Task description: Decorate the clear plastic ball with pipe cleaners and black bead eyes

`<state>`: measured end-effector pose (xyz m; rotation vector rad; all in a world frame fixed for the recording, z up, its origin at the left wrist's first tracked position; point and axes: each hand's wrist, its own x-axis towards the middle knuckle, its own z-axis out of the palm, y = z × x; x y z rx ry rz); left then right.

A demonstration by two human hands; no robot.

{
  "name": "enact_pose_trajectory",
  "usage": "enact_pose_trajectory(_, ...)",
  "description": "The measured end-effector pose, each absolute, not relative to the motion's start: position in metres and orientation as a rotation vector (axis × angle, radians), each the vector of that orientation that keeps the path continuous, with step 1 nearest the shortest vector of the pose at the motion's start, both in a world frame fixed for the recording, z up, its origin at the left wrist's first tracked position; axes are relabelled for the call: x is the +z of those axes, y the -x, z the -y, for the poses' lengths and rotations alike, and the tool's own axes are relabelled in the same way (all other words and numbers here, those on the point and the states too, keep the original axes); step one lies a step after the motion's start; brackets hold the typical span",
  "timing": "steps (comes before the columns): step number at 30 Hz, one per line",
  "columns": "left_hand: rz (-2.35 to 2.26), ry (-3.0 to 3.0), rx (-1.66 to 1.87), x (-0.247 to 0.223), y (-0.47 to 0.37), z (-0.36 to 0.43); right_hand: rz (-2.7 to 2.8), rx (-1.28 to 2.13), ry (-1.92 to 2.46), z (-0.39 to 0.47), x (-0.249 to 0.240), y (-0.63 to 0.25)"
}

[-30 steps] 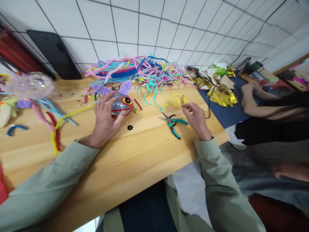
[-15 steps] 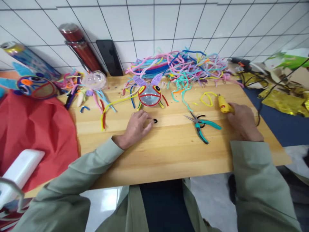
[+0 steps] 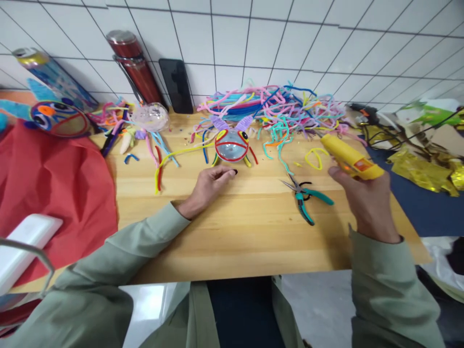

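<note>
- Okay, left bare hand (image 3: 207, 188) on my feed: thumb and fingertips pinched together on a small round black piece (image 3: 236, 172); they partly hide it; I can't tell whether it touches the pale wooden table (image 3: 232, 237).
- Right bare hand (image 3: 371, 205): fingers wrapped round a yellow plastic glue gun (image 3: 350, 155); I see it raised over the right part of the table, nozzle toward the left.
- Clear rounded plastic creature (image 3: 232, 151) with red fuzzy trim, yellow-rimmed eyes, purple fuzzy ears: stands on the table just beyond the left fingertips; apart from both hands.
- Teal-handled metal pliers (image 3: 299, 191): lying between the hands, nearer the right one; handles spread.
- Tangled heap of multicoloured pipe cleaners (image 3: 250, 103): behind the creature, along the white tiled wall (image 3: 232, 31).
- Red metal flask (image 3: 139, 72), black rectangular phone (image 3: 176, 87): I get both left of the heap, upright by the wall.
- Crumpled red fabric sheet (image 3: 78, 179): left end; white rounded box (image 3: 31, 241) on it.
</note>
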<state>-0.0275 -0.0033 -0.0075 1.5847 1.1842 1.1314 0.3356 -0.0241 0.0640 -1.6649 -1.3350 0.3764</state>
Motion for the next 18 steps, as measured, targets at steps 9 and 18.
enact_pose_trajectory(9,-0.898,-0.876,1.107,-0.009,0.024,0.001,1.801,0.902,1.268,0.018,0.042,-0.250)
enact_pose_trajectory(18,-0.877,-0.856,1.075,-0.008,0.022,0.000,2.039,0.748,1.230,0.022,0.025,-0.251)
